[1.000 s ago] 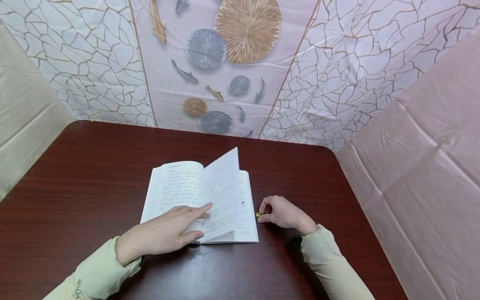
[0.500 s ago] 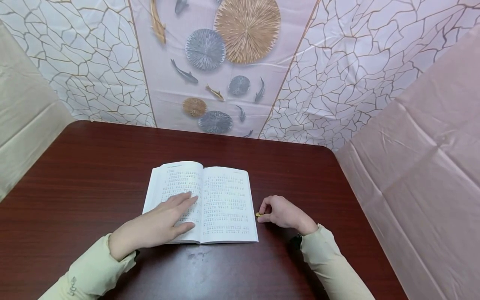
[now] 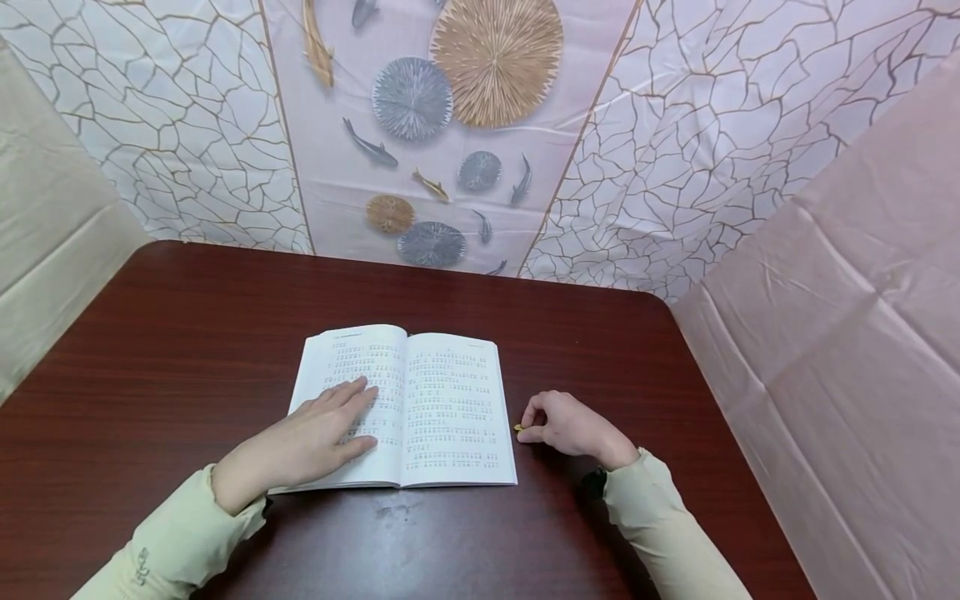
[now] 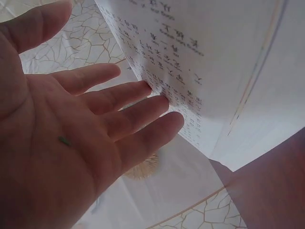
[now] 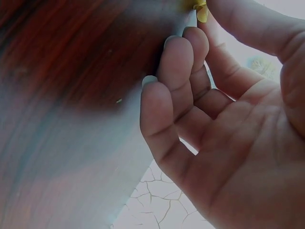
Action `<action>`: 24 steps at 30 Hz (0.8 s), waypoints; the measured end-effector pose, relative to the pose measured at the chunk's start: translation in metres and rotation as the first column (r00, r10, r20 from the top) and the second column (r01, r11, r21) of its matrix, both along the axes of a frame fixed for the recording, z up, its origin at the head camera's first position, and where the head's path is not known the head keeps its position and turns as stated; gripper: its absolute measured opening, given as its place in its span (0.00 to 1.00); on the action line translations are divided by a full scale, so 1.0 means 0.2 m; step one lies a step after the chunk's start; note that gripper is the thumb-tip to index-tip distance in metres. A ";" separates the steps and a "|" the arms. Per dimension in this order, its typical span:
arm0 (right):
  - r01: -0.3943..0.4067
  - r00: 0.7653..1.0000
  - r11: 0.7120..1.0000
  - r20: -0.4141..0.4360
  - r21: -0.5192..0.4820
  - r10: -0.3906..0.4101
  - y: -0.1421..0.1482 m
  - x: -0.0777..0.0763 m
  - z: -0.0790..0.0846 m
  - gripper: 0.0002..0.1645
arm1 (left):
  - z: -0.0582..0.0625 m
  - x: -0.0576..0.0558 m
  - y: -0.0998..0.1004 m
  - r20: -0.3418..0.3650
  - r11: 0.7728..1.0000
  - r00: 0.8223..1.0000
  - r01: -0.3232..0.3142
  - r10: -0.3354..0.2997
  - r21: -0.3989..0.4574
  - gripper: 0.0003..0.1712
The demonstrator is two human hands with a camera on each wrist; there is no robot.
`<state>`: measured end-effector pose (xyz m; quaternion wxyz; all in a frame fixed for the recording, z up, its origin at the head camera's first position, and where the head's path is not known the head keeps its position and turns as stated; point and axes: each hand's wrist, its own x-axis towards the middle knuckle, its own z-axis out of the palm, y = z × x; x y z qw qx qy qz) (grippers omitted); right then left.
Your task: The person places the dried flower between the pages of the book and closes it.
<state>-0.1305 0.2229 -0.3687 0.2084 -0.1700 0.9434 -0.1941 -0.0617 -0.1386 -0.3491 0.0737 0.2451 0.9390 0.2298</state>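
Observation:
An open book (image 3: 453, 400) with printed pages lies flat on the table in the head view. My left hand (image 3: 300, 442) rests on its left page with the fingers straight and slightly spread. In the left wrist view, the fingertips (image 4: 174, 123) meet the page, and a tiny green speck (image 4: 64, 140) sticks to the palm. Just right of the book, my right hand (image 3: 573, 427) pinches a small yellow petal-like piece (image 3: 518, 427) between thumb and forefinger. The right wrist view catches this yellow piece (image 5: 202, 12) only at its top edge; its exact kind is unclear.
The dark reddish wooden table (image 3: 187, 333) extends on all sides of the book. Behind it hangs a patterned cloth (image 3: 420, 167), with plain fabric walls at the left and right (image 3: 840, 400). A tiny pale fleck (image 5: 119, 100) lies on the tabletop.
The lifted page has gone over to the left and the book now lies flat. My left hand has slid left onto the left page. My right hand stays in place with the yellow piece.

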 end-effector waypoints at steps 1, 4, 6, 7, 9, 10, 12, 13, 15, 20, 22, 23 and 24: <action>0.002 1.000 1.000 0.000 -0.001 -0.002 0.00 0.00 0.00 0.08 | 0.00 0.00 0.00 -0.002 1.000 1.000 0.001 -0.001 -0.003 0.36; 0.002 1.000 1.000 0.000 -0.004 -0.002 0.00 0.00 0.00 0.08 | 0.01 0.00 0.00 -0.005 1.000 1.000 0.002 -0.002 -0.011 0.36; -0.002 1.000 1.000 -0.003 -0.006 0.002 0.00 0.00 0.00 0.08 | 0.01 0.00 0.00 -0.004 1.000 1.000 0.004 -0.004 -0.013 0.36; -0.006 1.000 1.000 -0.008 -0.008 0.005 0.00 0.00 0.00 0.08 | 0.01 0.00 0.00 -0.003 1.000 1.000 0.005 -0.005 -0.013 0.36; -0.011 1.000 1.000 -0.015 -0.010 0.011 0.00 -0.01 0.00 0.07 | 0.01 0.00 0.00 -0.004 1.000 1.000 0.008 -0.008 -0.013 0.36; -0.012 1.000 1.000 -0.018 -0.011 0.012 0.01 -0.01 0.00 0.07 | 0.01 0.00 0.00 -0.006 1.000 1.000 0.011 -0.012 -0.012 0.35; -0.015 1.000 1.000 -0.025 -0.012 0.015 0.01 -0.01 0.00 0.07 | 0.01 0.00 0.00 -0.008 1.000 1.000 0.016 -0.016 -0.013 0.35; -0.015 1.000 1.000 -0.026 -0.010 0.015 0.01 -0.01 0.00 0.07 | 0.01 0.00 0.00 -0.008 1.000 1.000 0.016 -0.016 -0.015 0.35; -0.013 0.999 1.000 -0.029 -0.008 0.013 0.01 -0.01 0.00 0.07 | 0.01 0.00 0.00 -0.007 1.000 1.000 0.013 -0.013 -0.017 0.35; -0.005 0.999 1.000 -0.048 -0.003 0.004 0.01 -0.01 0.00 0.06 | 0.00 0.00 0.00 -0.008 1.000 1.000 0.016 -0.016 -0.022 0.36; 0.001 0.998 1.000 -0.055 -0.004 -0.001 0.01 -0.01 0.01 0.06 | 0.00 0.00 0.00 -0.009 1.000 1.000 0.017 -0.017 -0.024 0.36; 0.003 0.998 1.000 -0.060 -0.004 -0.003 0.01 -0.01 0.01 0.06 | 0.00 0.00 0.00 -0.007 1.000 1.000 0.015 -0.015 -0.024 0.36; 0.007 0.998 1.000 -0.065 -0.005 -0.008 0.01 -0.01 0.01 0.07 | 0.00 0.00 0.00 -0.007 1.000 1.000 0.017 -0.017 -0.024 0.36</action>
